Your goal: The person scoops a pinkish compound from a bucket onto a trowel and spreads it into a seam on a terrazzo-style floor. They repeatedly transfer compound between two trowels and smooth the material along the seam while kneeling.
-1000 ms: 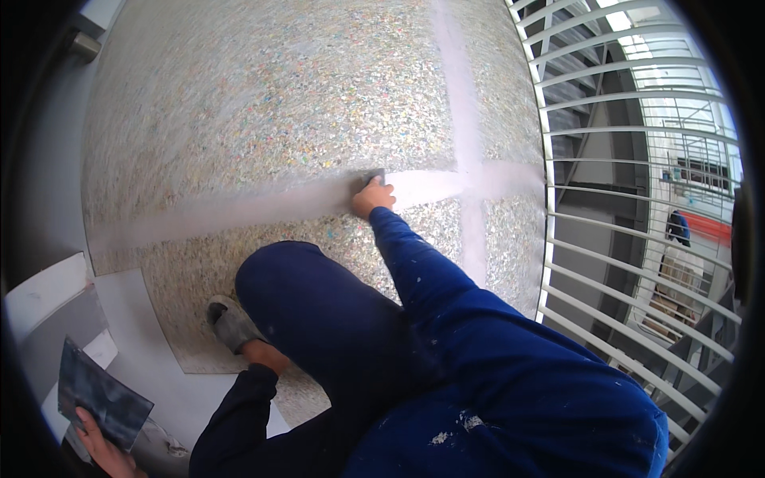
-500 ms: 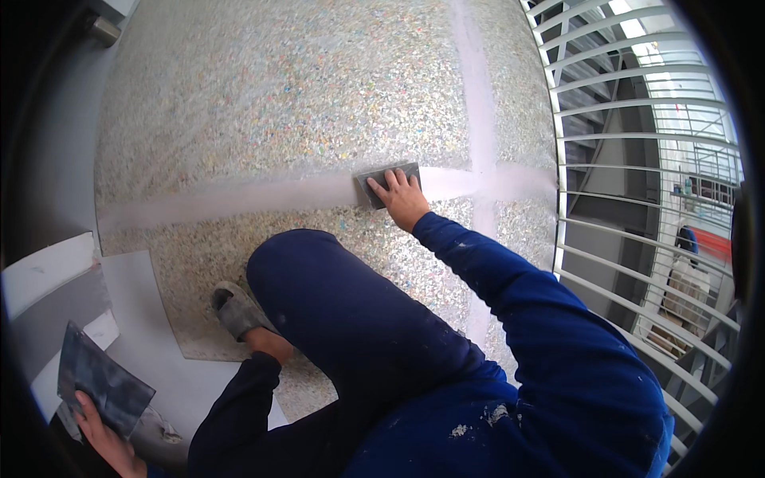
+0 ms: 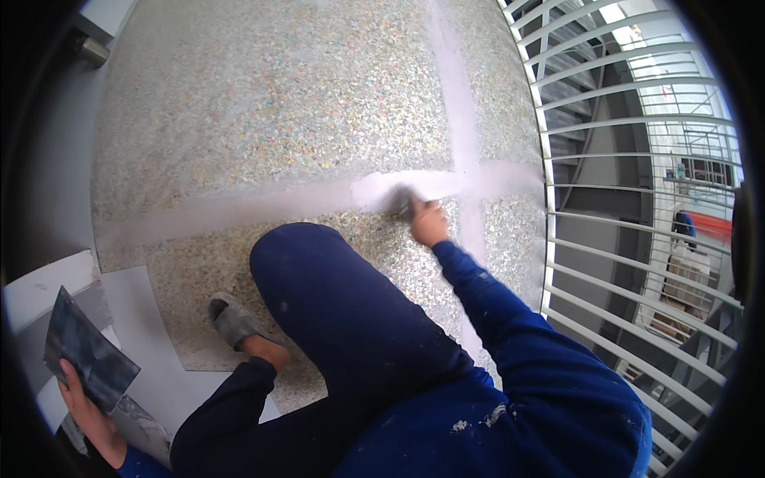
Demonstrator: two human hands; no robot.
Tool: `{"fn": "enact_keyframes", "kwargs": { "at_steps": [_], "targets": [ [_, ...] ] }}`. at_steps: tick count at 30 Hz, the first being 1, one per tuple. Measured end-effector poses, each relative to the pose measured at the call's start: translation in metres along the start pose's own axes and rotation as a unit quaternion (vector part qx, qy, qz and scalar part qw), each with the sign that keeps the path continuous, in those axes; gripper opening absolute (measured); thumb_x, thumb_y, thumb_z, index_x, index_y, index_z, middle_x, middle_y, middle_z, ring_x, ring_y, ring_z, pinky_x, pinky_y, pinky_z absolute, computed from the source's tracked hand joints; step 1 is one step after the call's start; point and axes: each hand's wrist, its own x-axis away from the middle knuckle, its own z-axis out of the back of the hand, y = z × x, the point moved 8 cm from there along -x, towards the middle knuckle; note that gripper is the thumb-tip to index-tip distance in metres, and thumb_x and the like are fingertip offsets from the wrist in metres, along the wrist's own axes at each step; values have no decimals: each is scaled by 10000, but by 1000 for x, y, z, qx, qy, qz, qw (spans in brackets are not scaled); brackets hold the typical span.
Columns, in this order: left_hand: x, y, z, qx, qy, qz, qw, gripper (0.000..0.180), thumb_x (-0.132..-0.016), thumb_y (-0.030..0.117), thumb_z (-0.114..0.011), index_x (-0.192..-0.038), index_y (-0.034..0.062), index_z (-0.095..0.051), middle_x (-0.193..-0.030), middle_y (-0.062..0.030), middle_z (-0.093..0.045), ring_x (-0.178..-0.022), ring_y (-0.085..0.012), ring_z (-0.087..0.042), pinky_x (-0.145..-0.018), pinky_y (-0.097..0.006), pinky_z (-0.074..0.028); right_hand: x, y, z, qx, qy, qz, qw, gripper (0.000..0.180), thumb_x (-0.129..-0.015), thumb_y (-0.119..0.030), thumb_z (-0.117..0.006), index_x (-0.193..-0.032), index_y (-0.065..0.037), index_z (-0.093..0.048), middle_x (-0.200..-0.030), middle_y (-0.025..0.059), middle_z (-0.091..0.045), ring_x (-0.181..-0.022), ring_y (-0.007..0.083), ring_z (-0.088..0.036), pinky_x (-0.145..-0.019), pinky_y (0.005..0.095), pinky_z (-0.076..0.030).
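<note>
My right hand [image 3: 430, 225] is closed on a dark flat putty scraper [image 3: 407, 197], seen nearly edge-on and smeared by motion. The scraper is at a pale band of filler [image 3: 239, 209] running across a speckled, multicoloured floor [image 3: 303, 103]. A brighter, smoother stretch of the band lies around the blade, left of where it crosses a second pale strip [image 3: 454, 88]. At the lower left, my left hand [image 3: 86, 410] grips a larger dark rectangular plate [image 3: 90, 350], its fingers along the edge and its face smudged with grey.
White railing bars [image 3: 621, 123] line the right side, with a lower level visible through them. My bent knee [image 3: 299, 255] and a grey slipper [image 3: 233, 320] are on the near side. Pale sheets [image 3: 131, 291] lie at left, beside a wall with a metal fitting [image 3: 93, 52].
My right hand has drawn the scraper a little to the right and turned it from flat to nearly edge-on. The filler behind it looks brighter. My left hand's plate has shifted slightly up and left.
</note>
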Motion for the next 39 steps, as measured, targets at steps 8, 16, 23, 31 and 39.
{"fn": "enact_keyframes", "kwargs": {
  "at_steps": [8,16,23,31,39],
  "targets": [
    [-1,-22,13,-34,-1,41,999,669,-995,459,-575,-1435,-21,-425,-1415,-132,-501,-1268,-213,-520,-1050,-303,-398,-125,171,49,-156,56,-268,949,691,-864,-289,-590,-1508,-202,-353,-1450,269,-376,-1275,465,-462,-1078,500,-393],
    [0,-28,31,-31,-14,73,997,675,-991,463,-581,-1429,-27,-429,-1398,-136,-508,-1257,-217,-525,-1045,-305,-399,-75,17,22,-188,28,-239,952,699,-894,-307,-557,-1546,-225,-317,-1478,267,-321,-1309,480,-394,-1097,525,-370],
    [31,-26,57,-34,59,69,995,692,-975,484,-597,-1418,-25,-445,-1387,-148,-513,-1254,-230,-526,-1049,-312,-399,-30,-137,7,-161,-45,-157,973,785,-879,-291,-592,-1570,-164,-240,-1486,248,-290,-1335,448,-368,-1067,536,-403],
    [69,-23,69,-31,145,47,988,657,-989,436,-596,-1406,-53,-460,-1409,-145,-502,-1273,-227,-508,-1056,-324,-395,14,-253,-10,-125,-86,-54,987,784,-907,-223,-589,-1578,-169,-186,-1490,213,-269,-1361,402,-320,-1039,535,-437],
    [87,-27,74,-18,133,27,991,645,-994,423,-595,-1412,-49,-459,-1426,-133,-490,-1276,-210,-496,-1059,-317,-382,31,-201,16,158,78,268,947,700,-872,-161,-572,-1533,-188,-342,-1374,226,-444,-1244,405,-456,-946,547,-422]
  ]
}}
